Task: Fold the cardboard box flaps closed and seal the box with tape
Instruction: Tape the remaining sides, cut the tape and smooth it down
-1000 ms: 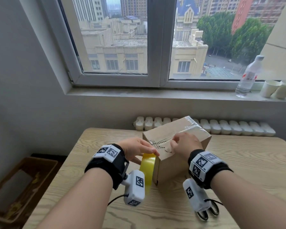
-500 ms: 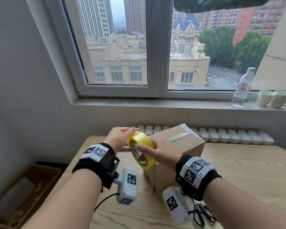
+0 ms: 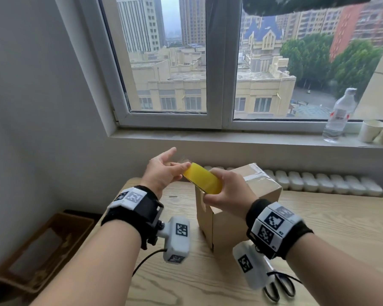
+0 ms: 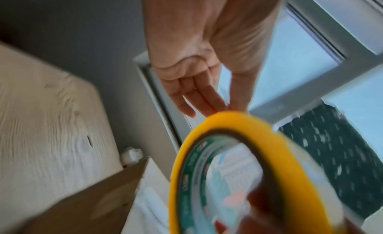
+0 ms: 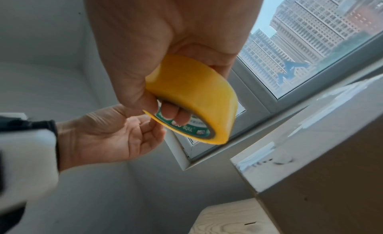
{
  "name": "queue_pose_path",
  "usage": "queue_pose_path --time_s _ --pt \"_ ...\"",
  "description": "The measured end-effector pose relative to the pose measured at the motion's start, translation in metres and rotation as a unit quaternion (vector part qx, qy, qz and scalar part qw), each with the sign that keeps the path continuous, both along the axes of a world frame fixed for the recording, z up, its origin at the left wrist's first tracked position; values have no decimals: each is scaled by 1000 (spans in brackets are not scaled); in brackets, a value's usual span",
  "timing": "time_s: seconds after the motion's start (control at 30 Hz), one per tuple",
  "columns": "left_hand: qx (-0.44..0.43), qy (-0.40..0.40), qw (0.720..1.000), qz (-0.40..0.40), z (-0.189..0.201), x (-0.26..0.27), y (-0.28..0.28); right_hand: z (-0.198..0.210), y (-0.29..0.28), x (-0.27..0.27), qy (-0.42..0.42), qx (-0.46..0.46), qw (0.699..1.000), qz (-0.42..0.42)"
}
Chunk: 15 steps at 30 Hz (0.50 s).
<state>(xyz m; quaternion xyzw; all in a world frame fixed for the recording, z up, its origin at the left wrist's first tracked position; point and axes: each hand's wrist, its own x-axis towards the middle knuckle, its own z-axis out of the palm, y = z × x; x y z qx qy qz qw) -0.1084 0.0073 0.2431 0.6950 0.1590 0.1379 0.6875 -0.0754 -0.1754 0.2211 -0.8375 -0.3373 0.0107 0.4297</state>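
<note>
My right hand (image 3: 227, 192) grips the yellow tape roll (image 3: 202, 181) in the air above the box's near left corner. In the right wrist view, fingers of the right hand (image 5: 165, 57) hook through the core of the tape roll (image 5: 192, 93). My left hand (image 3: 164, 173) is palm-up beside it, straight fingertips touching the roll's rim, one digit sticking up. The left wrist view shows the left hand (image 4: 196, 90) meeting the tape roll (image 4: 207, 139); whether it pinches a tape end is not clear. The cardboard box (image 3: 230, 217) stands on the table, flaps down, clear tape across its top.
Black-handled scissors (image 3: 279, 288) lie on the wooden table (image 3: 329, 228) at the near right. A water bottle (image 3: 341, 113) and paper cups (image 3: 369, 131) stand on the windowsill. A brown bin (image 3: 42, 244) sits on the floor at left, and a white radiator (image 3: 318, 182) runs behind the table.
The roll has come up from the box's left side into the air. It passed from my left hand to my right; the left now only touches its rim. The view tilted upward.
</note>
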Motion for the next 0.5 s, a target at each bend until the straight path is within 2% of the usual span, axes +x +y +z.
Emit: queue_pose_path --time_s 0.23,0.5 --pt "-14 26 998 -49 3 20 12 5 2 5 -28 -27 998 -52" --pt "45 7 993 -107 11 50 28 10 22 12 -10 -33 995 -98"
